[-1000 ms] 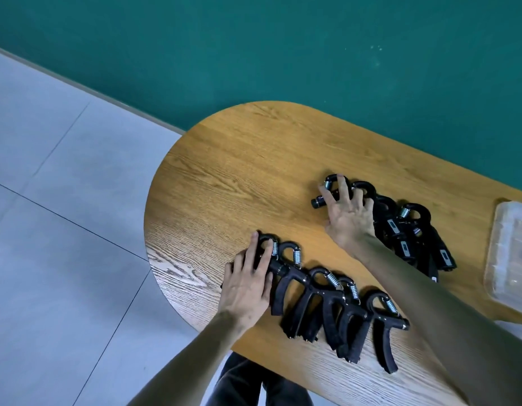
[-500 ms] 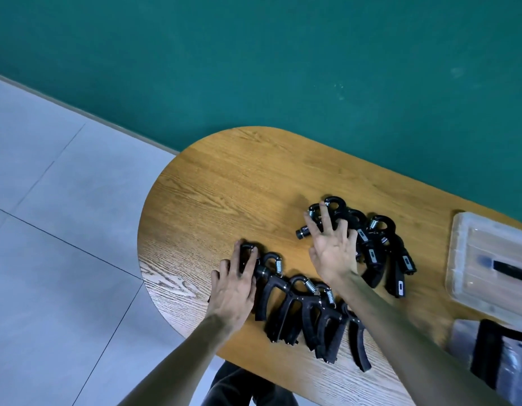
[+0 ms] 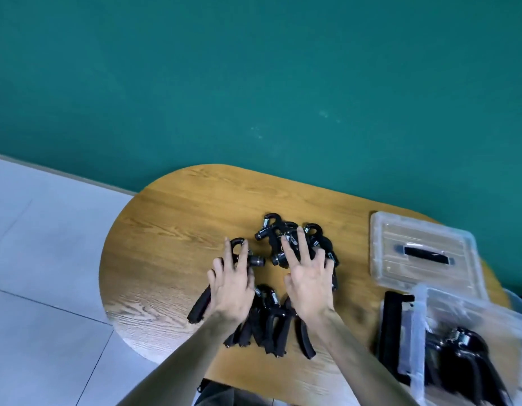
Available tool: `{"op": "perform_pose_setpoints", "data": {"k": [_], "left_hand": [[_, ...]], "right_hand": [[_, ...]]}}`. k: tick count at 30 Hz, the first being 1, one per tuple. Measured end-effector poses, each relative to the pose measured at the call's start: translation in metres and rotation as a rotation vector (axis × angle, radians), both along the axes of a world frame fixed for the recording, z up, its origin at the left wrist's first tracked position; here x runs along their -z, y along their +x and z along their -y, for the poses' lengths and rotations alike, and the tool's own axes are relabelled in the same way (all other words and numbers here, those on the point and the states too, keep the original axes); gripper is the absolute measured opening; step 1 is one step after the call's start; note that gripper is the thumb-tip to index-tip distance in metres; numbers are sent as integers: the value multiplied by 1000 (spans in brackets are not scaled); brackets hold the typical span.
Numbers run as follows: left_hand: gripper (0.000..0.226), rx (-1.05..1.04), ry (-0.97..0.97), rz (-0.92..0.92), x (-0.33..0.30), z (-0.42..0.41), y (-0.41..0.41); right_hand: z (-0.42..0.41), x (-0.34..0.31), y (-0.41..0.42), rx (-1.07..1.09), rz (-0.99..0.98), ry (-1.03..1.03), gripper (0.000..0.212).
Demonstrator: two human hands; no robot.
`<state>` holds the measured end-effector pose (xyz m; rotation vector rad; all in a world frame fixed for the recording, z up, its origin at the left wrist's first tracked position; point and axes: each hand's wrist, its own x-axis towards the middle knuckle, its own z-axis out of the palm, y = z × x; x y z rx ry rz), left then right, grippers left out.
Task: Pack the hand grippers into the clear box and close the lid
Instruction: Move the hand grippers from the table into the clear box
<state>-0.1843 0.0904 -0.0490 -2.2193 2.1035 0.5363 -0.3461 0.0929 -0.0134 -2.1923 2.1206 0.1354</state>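
Observation:
Several black hand grippers lie on the wooden table (image 3: 172, 230). A far pile (image 3: 286, 232) sits under the fingers of my right hand (image 3: 308, 276), which lies flat and spread on it. My left hand (image 3: 232, 284) rests with fingers apart on one gripper (image 3: 239, 253) whose handle sticks out lower left. A near row of grippers (image 3: 271, 326) lies between my forearms. The clear box (image 3: 464, 341) stands at the lower right with black grippers inside. Its clear lid (image 3: 417, 250) with a black handle lies flat behind it.
The rounded left end of the table borders a grey tiled floor (image 3: 43, 259). A teal wall (image 3: 253, 83) rises behind the table. A black strip (image 3: 390, 326) lies along the box's left side. Dark trousers (image 3: 224, 394) show under the near edge.
The view has swung right, bringing the box and lid into sight. Both hands have drawn closer together, pushing the grippers toward the right; my left hand now covers a single gripper apart from the row.

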Motion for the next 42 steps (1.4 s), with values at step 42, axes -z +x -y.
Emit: {"op": "perform_pose_setpoints", "data": {"k": [42], "left_hand": [[65,300,6,19,7,-153,-415]], "right_hand": [[-212,24,-397,546,204,143,76]]}}
